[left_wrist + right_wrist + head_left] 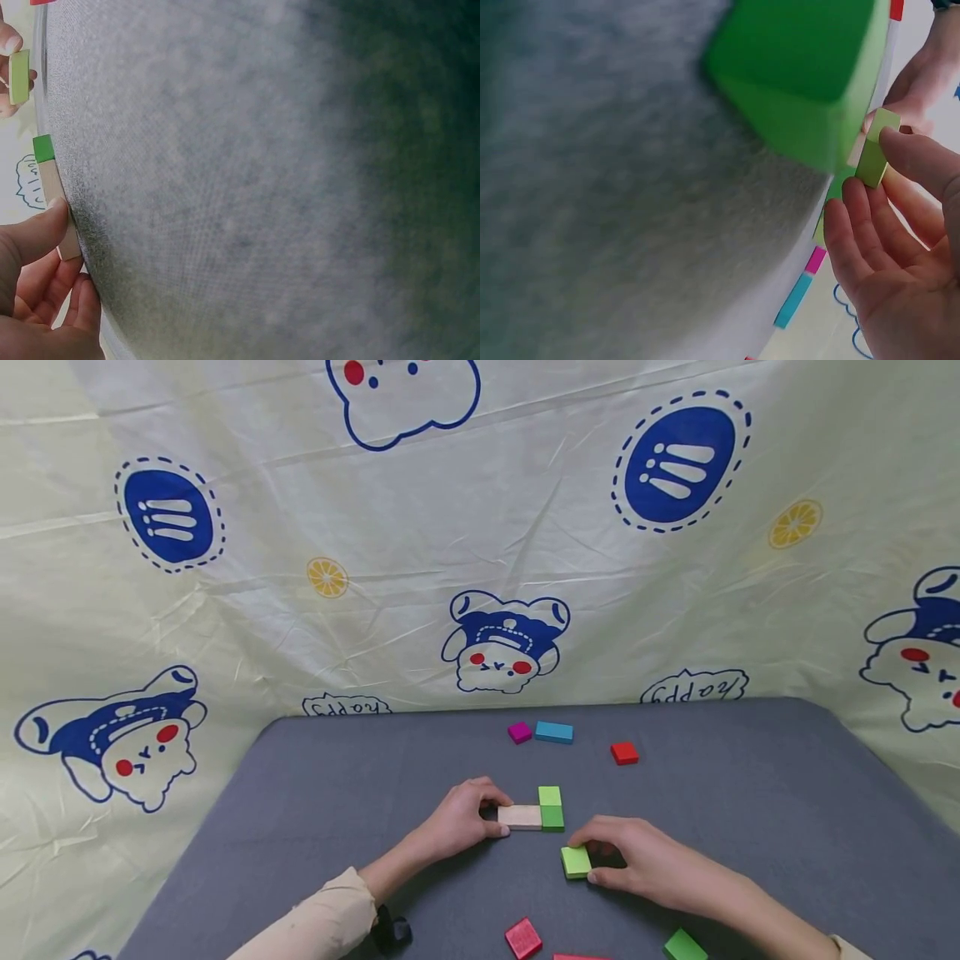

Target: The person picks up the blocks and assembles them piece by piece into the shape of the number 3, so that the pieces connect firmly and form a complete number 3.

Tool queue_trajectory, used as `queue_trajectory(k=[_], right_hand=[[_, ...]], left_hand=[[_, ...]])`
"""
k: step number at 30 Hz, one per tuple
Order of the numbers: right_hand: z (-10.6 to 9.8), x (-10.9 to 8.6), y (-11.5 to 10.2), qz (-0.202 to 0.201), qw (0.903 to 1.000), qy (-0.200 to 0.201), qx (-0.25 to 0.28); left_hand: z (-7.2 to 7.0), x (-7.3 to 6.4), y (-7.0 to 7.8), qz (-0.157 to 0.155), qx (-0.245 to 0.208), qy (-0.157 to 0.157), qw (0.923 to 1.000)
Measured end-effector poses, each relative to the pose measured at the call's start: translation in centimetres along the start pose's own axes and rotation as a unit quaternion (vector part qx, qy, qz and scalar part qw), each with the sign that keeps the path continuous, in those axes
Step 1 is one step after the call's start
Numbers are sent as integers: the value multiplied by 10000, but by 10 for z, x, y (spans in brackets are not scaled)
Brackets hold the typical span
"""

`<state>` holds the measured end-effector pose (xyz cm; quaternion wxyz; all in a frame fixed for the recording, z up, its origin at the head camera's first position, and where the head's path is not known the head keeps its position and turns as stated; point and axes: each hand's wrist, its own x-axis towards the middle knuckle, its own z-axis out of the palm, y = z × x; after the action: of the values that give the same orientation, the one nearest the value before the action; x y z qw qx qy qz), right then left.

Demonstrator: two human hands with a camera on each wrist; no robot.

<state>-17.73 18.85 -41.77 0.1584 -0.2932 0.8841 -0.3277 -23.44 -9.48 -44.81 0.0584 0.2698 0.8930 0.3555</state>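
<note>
My left hand [463, 818] pinches the left end of a plain wooden block [520, 817] lying on the grey table. At that block's right end sits a green block [552, 820], with a light green block [550, 795] right behind it. Just to the front right, my right hand [637, 858] holds another light green block [576, 862] between thumb and fingers. The right wrist view shows this light green block [877, 148] gripped near its edges, seemingly raised off the table. In the left wrist view, the thumb presses on the wooden block [52, 182].
Toward the far edge lie a magenta block [519, 732], a blue block [554, 732] and a red block [624, 753]. Nearer me are a dark pink block [523, 938], a partly cut-off red piece [581, 957] and a green block [685, 946]. A printed cloth [405, 635] hangs behind the table.
</note>
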Motion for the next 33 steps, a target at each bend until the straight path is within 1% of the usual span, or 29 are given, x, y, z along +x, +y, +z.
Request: queue_trajectory(k=[3,8,12,15,18,27,29,33], right_hand=[[3,4,-3,-92,9999,51,-55],[7,8,-5,-162,9993,285,-170],[9,12,-7,-94,9986,428,-286],[11,15,-9,20,9982,458,-377],[12,18,-9,50,9977,487,-470],[14,23,-8,18,9950,600,-798],[14,23,-7,27,9951,591,-787],[12,22,-6,82,9966,581,-572]], left_hand=[[0,0,0,-1,19,0,10000],[-1,0,0,-18,67,-16,10000],[-1,0,0,-11,78,-23,10000],[-1,0,0,-2,64,-27,10000],[0,0,0,-7,55,-33,10000],[0,-1,0,-36,43,-34,10000],[0,-1,0,-28,51,-26,10000],[0,0,0,-38,69,-20,10000]])
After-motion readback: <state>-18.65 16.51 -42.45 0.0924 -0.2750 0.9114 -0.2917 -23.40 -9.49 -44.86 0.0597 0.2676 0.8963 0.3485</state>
